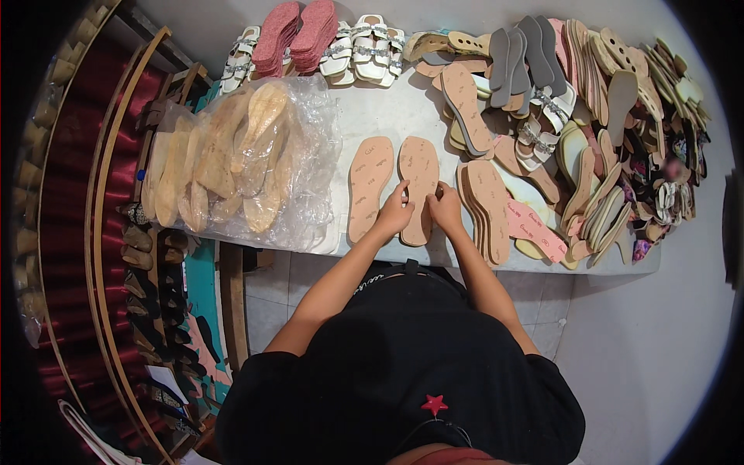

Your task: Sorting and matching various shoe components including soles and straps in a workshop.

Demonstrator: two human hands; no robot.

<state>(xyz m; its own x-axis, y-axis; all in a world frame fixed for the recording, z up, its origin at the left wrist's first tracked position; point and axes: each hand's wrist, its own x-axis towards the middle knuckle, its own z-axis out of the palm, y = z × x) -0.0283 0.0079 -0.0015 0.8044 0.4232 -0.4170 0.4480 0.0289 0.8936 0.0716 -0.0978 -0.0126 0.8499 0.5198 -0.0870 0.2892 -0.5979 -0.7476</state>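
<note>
Two tan, printed insoles lie side by side at the front of the white table. The left insole (369, 182) lies untouched. My left hand (396, 211) grips the left edge of the right insole (419, 164), thumb and fingers closed on it. On the opposite edge, my right hand (446, 208) pinches the same insole near its middle. Whether more insoles lie under it, I cannot tell. Just right of my right hand rests a fanned stack of similar tan insoles (487, 205).
A clear plastic bag (310, 155) of wooden-looking shoe forms fills the table's left side. Pink insole stacks (314, 46) and white sandals (372, 50) stand at the back. Grey soles (508, 66) and many shoe parts crowd the right. Shoe racks (159, 256) stand left.
</note>
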